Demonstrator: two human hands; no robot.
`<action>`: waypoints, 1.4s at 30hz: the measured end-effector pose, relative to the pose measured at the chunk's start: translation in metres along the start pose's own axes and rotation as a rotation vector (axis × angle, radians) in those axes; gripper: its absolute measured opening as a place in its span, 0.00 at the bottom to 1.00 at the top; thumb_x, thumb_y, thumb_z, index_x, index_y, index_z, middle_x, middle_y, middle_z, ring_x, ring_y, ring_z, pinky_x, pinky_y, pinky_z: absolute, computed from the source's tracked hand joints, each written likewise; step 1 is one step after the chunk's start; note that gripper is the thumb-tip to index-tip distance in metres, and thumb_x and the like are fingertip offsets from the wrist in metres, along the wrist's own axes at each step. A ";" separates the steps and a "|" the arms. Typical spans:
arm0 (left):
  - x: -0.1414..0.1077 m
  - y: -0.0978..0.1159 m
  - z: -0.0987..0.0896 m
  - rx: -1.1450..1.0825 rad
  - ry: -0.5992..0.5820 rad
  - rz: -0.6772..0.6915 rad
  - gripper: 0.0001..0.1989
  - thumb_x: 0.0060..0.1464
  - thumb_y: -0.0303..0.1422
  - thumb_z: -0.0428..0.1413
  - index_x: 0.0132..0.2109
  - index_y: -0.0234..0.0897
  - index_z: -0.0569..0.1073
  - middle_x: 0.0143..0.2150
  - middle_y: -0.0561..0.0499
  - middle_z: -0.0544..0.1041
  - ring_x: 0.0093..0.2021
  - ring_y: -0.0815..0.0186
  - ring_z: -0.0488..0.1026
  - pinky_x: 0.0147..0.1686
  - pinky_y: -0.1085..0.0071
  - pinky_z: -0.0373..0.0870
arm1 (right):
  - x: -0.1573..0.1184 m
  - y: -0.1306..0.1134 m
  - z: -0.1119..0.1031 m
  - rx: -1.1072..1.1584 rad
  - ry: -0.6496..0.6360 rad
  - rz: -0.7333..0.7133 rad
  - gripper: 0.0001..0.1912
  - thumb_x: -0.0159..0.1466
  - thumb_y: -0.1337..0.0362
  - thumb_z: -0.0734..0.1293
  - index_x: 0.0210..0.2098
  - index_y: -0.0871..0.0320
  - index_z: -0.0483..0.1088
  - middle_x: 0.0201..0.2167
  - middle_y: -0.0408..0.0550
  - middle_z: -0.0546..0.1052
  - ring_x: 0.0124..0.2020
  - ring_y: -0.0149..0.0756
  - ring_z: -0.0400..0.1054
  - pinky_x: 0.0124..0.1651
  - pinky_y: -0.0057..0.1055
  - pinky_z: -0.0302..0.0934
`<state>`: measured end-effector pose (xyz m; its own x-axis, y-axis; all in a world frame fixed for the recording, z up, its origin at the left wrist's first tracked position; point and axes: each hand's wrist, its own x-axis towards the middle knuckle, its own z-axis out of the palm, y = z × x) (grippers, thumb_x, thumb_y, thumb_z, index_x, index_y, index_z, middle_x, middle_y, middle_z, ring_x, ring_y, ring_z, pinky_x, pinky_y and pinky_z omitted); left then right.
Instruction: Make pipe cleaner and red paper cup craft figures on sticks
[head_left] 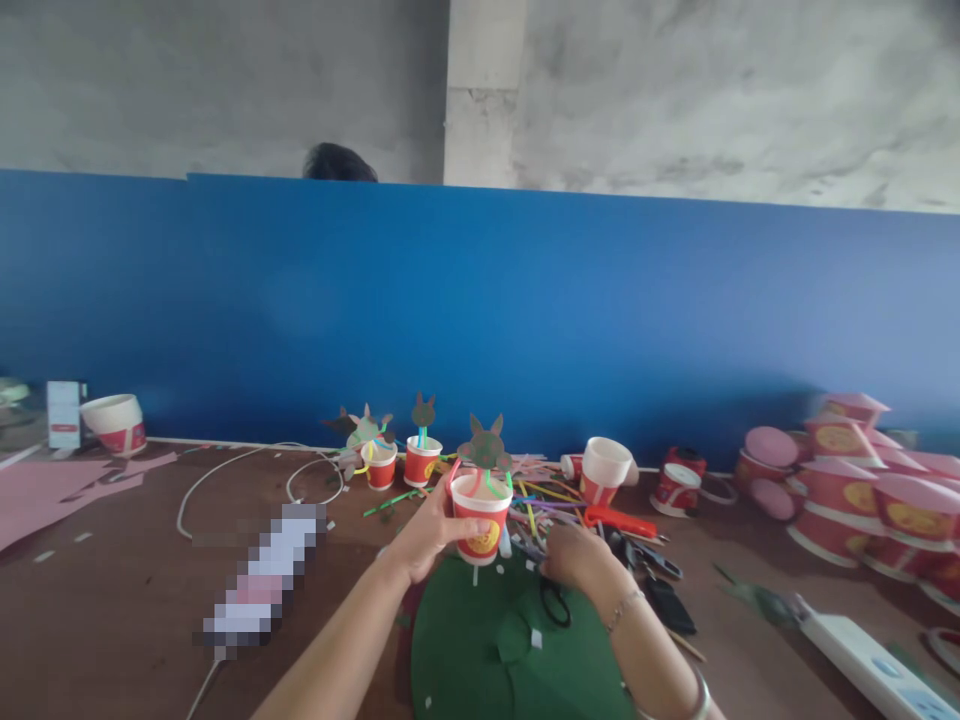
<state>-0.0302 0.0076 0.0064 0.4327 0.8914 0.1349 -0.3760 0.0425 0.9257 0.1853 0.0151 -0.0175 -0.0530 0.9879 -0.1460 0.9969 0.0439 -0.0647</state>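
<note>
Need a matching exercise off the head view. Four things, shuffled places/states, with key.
Things:
1. Left hand
2. Green disc
3. Power strip
4. Pink sheet

Places or states:
A. Flat at the left side of the table
B. Fingers around a cup that has an eared cutout above it
C. White, at the near right
D. Flat at the near middle, just below both hands

Right pairs: 1-B, 2-D, 3-C, 4-A
</note>
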 end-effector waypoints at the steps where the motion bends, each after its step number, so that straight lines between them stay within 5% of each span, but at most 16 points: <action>1: -0.001 0.001 0.001 -0.001 -0.009 0.003 0.37 0.37 0.26 0.67 0.55 0.36 0.65 0.50 0.41 0.75 0.48 0.54 0.72 0.49 0.59 0.64 | -0.001 -0.001 0.000 -0.001 -0.005 0.012 0.17 0.50 0.71 0.67 0.40 0.63 0.77 0.42 0.63 0.78 0.44 0.54 0.73 0.40 0.39 0.65; 8: 0.000 -0.001 0.001 -0.003 -0.038 0.006 0.36 0.37 0.25 0.67 0.56 0.37 0.65 0.53 0.40 0.74 0.52 0.52 0.70 0.52 0.57 0.63 | -0.005 -0.008 -0.019 0.119 0.133 0.018 0.13 0.60 0.64 0.61 0.34 0.61 0.76 0.37 0.60 0.79 0.40 0.48 0.73 0.38 0.35 0.62; 13: 0.005 -0.012 -0.004 -0.004 -0.054 -0.012 0.38 0.35 0.24 0.69 0.55 0.39 0.64 0.57 0.40 0.71 0.56 0.51 0.68 0.56 0.55 0.61 | -0.002 -0.021 -0.032 1.113 0.411 -0.126 0.24 0.64 0.48 0.55 0.34 0.61 0.74 0.28 0.51 0.77 0.28 0.39 0.70 0.27 0.29 0.59; 15: 0.005 -0.015 -0.005 0.000 -0.045 -0.026 0.40 0.35 0.24 0.69 0.56 0.39 0.63 0.58 0.40 0.70 0.56 0.51 0.67 0.56 0.55 0.60 | -0.002 -0.025 -0.031 1.265 0.449 -0.163 0.23 0.60 0.47 0.61 0.34 0.60 0.73 0.27 0.48 0.76 0.27 0.36 0.68 0.26 0.28 0.58; 18: 0.004 -0.015 -0.004 0.013 -0.044 -0.049 0.40 0.35 0.25 0.69 0.57 0.40 0.63 0.57 0.40 0.70 0.56 0.52 0.68 0.56 0.55 0.60 | 0.001 -0.024 -0.026 1.261 0.521 -0.191 0.16 0.55 0.52 0.68 0.31 0.61 0.73 0.25 0.46 0.75 0.26 0.33 0.65 0.28 0.27 0.58; 22: 0.003 -0.007 0.003 -0.006 -0.023 0.010 0.29 0.45 0.36 0.65 0.54 0.37 0.68 0.54 0.40 0.73 0.54 0.53 0.70 0.56 0.57 0.61 | 0.004 -0.022 -0.023 1.273 0.482 -0.211 0.14 0.54 0.54 0.68 0.31 0.61 0.73 0.25 0.46 0.75 0.24 0.32 0.64 0.26 0.28 0.57; 30: 0.014 -0.013 -0.002 0.057 0.361 0.179 0.20 0.45 0.43 0.62 0.43 0.35 0.77 0.40 0.44 0.80 0.46 0.54 0.75 0.47 0.61 0.69 | -0.002 -0.039 -0.021 1.286 0.314 -0.282 0.16 0.57 0.53 0.66 0.33 0.61 0.71 0.19 0.41 0.69 0.17 0.27 0.57 0.20 0.25 0.50; 42: 0.013 -0.010 -0.006 0.278 0.375 0.232 0.15 0.50 0.39 0.57 0.42 0.35 0.79 0.34 0.46 0.81 0.45 0.53 0.74 0.46 0.61 0.69 | -0.006 -0.054 -0.018 1.233 0.418 -0.339 0.18 0.55 0.51 0.67 0.20 0.60 0.70 0.17 0.40 0.67 0.22 0.29 0.56 0.26 0.26 0.51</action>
<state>-0.0254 0.0217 -0.0027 0.0216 0.9656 0.2591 -0.1738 -0.2516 0.9521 0.1329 0.0098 0.0047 -0.0432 0.9359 0.3497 0.2246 0.3501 -0.9094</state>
